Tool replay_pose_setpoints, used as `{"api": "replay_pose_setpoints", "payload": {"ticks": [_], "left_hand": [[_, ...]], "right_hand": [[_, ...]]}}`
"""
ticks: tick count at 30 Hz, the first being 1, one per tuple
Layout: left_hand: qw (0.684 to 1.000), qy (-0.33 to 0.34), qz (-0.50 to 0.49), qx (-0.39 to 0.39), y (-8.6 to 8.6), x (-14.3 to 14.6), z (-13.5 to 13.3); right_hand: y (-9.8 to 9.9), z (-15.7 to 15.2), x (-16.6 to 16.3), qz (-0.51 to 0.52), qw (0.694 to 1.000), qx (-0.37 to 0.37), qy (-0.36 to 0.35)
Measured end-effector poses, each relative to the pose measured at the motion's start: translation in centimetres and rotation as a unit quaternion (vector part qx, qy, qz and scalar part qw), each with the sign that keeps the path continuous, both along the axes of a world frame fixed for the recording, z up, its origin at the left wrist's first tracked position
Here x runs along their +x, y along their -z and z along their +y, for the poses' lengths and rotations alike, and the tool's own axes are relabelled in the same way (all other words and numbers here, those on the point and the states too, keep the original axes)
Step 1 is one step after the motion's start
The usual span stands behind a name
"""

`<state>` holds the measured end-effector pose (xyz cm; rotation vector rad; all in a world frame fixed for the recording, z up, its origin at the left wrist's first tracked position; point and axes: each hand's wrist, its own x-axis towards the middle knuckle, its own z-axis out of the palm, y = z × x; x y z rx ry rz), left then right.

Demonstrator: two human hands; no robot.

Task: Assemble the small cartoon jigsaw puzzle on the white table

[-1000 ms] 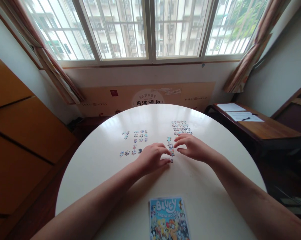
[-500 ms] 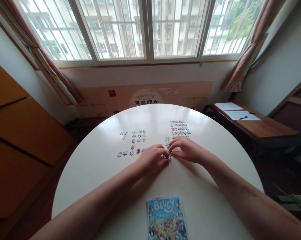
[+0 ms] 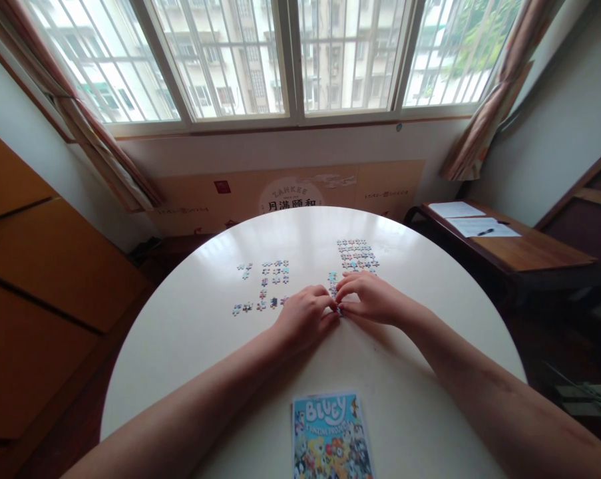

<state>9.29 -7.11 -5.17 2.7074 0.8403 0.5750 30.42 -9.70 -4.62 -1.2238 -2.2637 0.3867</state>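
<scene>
Window (image 3: 293, 66) light, barred panes; round white table (image 3: 404, 412) below, its top glossy. Strip (image 3: 333, 278) of jigsaw pieces lies around the table's middle, its near end partly hidden by both hands.

Left hand (image 3: 307, 309): fingers bent, thumb and forefinger nearly together at the strip's near end. Right hand (image 3: 373, 296): fingers curled, tips at the strip from the other side, close to the left's. Cannot tell whether either grips a piece.

Risks, as I judge them: pressing from both sides could buckle the strip or pop a joint; pieces are small and the top looks slick, so a push might slide the whole strip. Tips crowd each other and hide the joint, so a tab could be forced askew. Right hand sits just by the near edge of the block (image 3: 355, 253); a careless knuckle could scatter it. Left wrist could brush the loose row (image 3: 247, 307).

Surface: loose cluster (image 3: 275, 269) beyond that row; picture card (image 3: 333, 432) flat at the near side, reading "Bluey".

Room: curtains (image 3: 484, 126) tied either side, printed panel (image 3: 180, 193) under the sill, orange-brown cabinet (image 3: 15, 266) left. Right, wooden desk (image 3: 544, 246) with papers (image 3: 457, 209) and a dark pen (image 3: 486, 232).
</scene>
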Motion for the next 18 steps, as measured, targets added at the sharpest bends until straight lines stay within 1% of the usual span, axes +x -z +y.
{"api": "replay_pose_setpoints", "payload": {"ticks": [4,7,11,14,16,18], "left_hand": [[1.0,-0.002,-0.012,0.025,0.4,0.0,0.0],[0.999,-0.002,-0.004,0.045,0.4,0.0,0.1],[0.998,0.007,-0.002,0.061,-0.3,-0.8,0.5],[0.997,-0.006,-0.011,0.079,-0.8,-1.6,1.1],[0.996,-0.011,-0.006,0.089,-1.0,-1.8,1.3],[0.996,-0.003,0.007,0.092,-1.0,-1.9,1.4]], "right_hand": [[0.0,0.2,0.1,-0.003,1.0,-0.003,-0.006],[0.1,0.2,0.2,-0.009,1.0,-0.008,-0.004],[-0.1,0.1,0.2,-0.016,1.0,-0.012,0.0],[-0.4,-0.2,0.2,-0.02,1.0,-0.009,0.0],[-0.5,-0.3,0.2,-0.026,1.0,-0.01,-0.008],[-0.7,-0.4,0.3,-0.042,0.999,-0.017,-0.017]]}}
